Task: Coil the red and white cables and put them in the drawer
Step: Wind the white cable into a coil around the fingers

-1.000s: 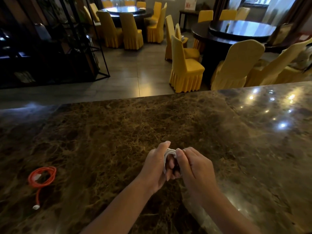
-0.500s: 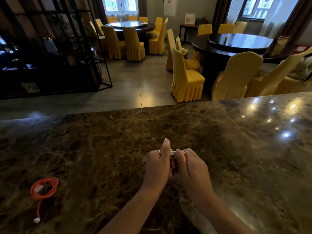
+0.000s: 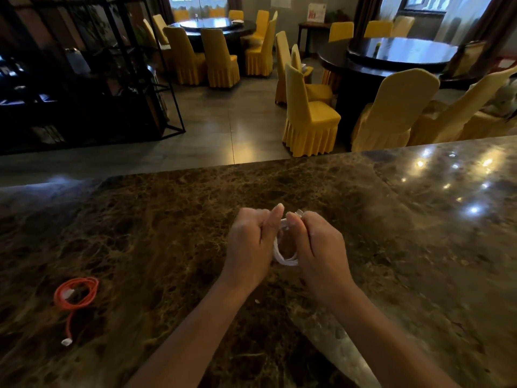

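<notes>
Above the middle of the marble bench [image 3: 167, 219], the left hand [image 3: 247, 247] and right hand [image 3: 321, 247] both pinch the coiled white cable [image 3: 282, 254]. The red cable [image 3: 77, 294] lies coiled at eight o'clock, near the bench's left edge. No writing can be read.

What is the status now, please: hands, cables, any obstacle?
Left hand and right hand both grip white cable, coiled between them. Red cable coiled on counter, one end trailing loose. No drawer in view.
</notes>
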